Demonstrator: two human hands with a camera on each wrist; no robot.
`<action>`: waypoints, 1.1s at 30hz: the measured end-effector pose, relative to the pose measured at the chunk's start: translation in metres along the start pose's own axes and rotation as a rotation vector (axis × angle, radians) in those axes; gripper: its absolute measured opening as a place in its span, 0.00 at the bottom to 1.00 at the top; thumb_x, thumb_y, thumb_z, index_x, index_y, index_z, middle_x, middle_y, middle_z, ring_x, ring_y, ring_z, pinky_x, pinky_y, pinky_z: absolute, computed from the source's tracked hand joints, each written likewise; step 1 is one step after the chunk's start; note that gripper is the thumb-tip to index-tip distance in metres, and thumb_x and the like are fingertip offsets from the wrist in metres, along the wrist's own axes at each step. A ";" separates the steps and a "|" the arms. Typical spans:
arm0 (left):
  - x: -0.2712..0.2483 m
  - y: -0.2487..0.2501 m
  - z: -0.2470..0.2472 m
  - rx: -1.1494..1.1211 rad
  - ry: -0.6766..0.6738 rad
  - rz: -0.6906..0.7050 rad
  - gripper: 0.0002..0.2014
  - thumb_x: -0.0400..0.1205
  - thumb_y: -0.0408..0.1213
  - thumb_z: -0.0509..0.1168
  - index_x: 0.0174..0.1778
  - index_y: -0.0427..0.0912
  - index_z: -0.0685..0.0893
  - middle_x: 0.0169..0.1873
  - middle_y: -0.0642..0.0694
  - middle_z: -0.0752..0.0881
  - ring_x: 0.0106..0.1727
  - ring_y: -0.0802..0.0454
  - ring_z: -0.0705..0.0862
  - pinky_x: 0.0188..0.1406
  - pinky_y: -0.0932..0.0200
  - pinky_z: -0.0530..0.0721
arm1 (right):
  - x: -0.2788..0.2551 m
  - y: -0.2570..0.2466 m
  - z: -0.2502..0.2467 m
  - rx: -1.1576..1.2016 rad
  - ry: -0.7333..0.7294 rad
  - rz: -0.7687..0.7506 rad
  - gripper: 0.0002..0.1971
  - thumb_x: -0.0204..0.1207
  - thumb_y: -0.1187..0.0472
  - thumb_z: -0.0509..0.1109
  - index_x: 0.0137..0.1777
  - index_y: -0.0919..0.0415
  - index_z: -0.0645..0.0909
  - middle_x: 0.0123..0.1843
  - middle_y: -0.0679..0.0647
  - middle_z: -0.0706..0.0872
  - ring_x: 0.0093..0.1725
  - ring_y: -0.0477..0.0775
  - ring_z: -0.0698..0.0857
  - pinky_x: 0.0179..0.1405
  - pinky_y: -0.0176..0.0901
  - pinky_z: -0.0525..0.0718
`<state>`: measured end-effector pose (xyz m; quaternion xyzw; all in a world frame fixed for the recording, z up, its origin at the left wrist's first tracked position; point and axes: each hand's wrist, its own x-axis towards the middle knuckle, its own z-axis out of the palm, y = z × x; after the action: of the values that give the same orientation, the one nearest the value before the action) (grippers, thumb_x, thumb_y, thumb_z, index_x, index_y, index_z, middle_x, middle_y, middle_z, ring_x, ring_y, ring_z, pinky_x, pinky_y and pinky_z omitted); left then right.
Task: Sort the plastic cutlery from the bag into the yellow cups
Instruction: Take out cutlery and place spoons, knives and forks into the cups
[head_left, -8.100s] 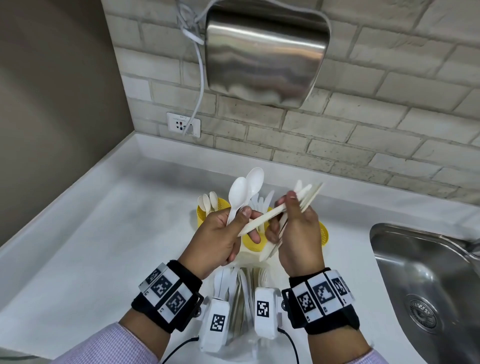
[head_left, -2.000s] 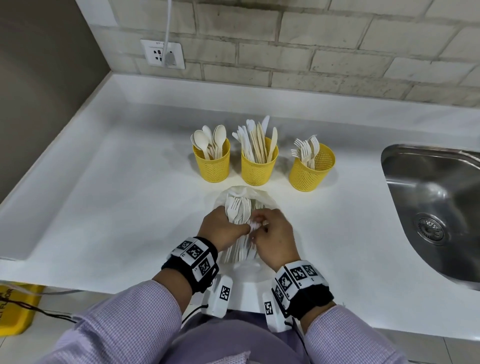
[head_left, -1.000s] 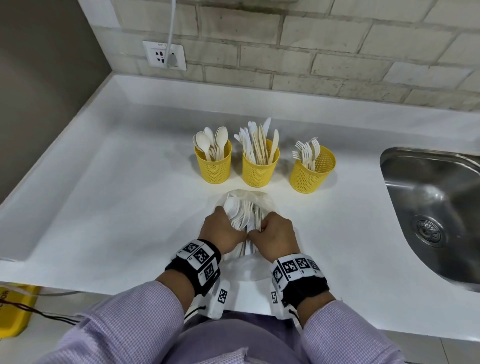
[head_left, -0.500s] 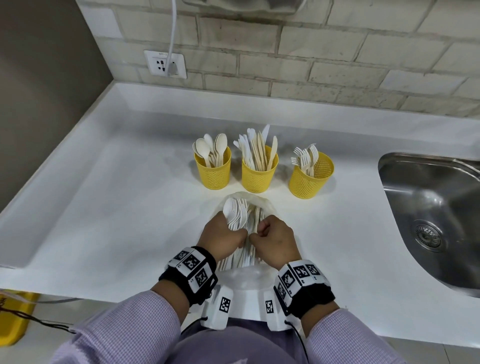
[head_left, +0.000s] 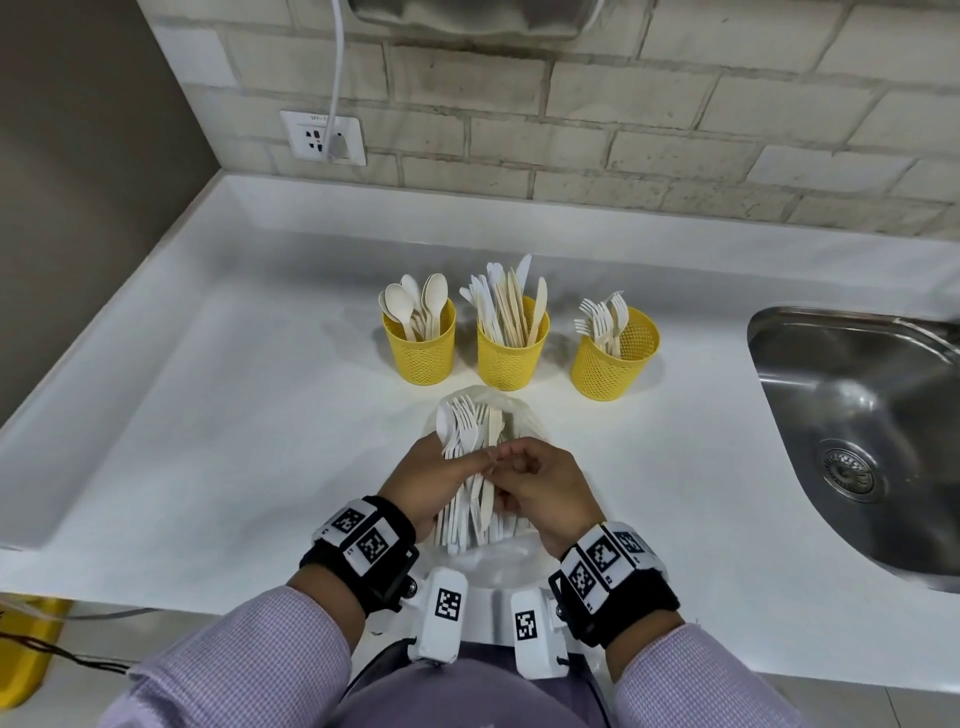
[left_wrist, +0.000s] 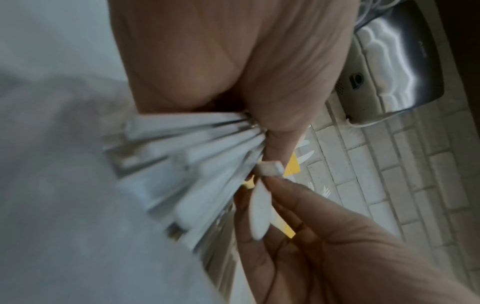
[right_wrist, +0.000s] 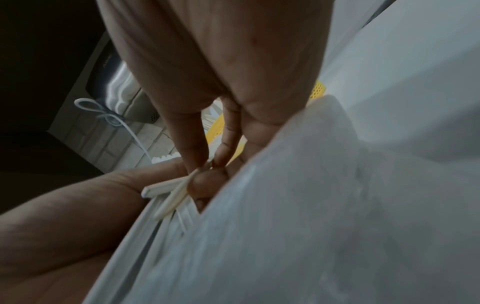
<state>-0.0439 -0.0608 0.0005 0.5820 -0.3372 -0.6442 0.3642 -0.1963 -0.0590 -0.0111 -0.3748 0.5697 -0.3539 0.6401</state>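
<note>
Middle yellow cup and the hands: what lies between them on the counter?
In the head view, only the far end of the clear bag, with fork and spoon heads of the bundle that the left hand grips; right hand picks at it.

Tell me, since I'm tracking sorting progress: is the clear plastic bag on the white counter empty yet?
Not empty. A bundle of white plastic cutlery lies in the clear plastic bag, gripped by the left hand.

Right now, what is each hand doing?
Left hand: grips the bundle of cutlery.
Right hand: pinches one piece out of it.
</note>
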 end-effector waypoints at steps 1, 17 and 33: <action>0.000 0.000 -0.001 -0.011 -0.004 -0.005 0.11 0.84 0.29 0.72 0.62 0.36 0.88 0.52 0.36 0.94 0.55 0.37 0.93 0.58 0.41 0.91 | 0.000 0.001 0.000 0.017 -0.004 -0.002 0.07 0.78 0.74 0.76 0.52 0.64 0.86 0.33 0.54 0.87 0.32 0.52 0.87 0.33 0.44 0.87; -0.002 0.009 -0.016 -0.141 -0.176 -0.122 0.12 0.80 0.26 0.72 0.59 0.29 0.88 0.42 0.30 0.87 0.38 0.37 0.88 0.43 0.47 0.88 | -0.001 -0.003 0.005 -0.033 -0.018 0.000 0.13 0.79 0.70 0.77 0.61 0.61 0.82 0.29 0.57 0.85 0.31 0.62 0.91 0.33 0.51 0.92; -0.006 0.019 -0.010 -0.193 -0.188 -0.160 0.03 0.84 0.32 0.73 0.45 0.39 0.86 0.33 0.44 0.84 0.30 0.50 0.84 0.32 0.57 0.87 | 0.002 -0.007 -0.008 -0.771 0.064 -0.061 0.11 0.74 0.51 0.74 0.48 0.55 0.79 0.44 0.53 0.87 0.45 0.58 0.88 0.51 0.55 0.88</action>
<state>-0.0320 -0.0653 0.0186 0.5063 -0.2588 -0.7524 0.3326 -0.2037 -0.0648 -0.0061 -0.5935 0.6691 -0.1442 0.4235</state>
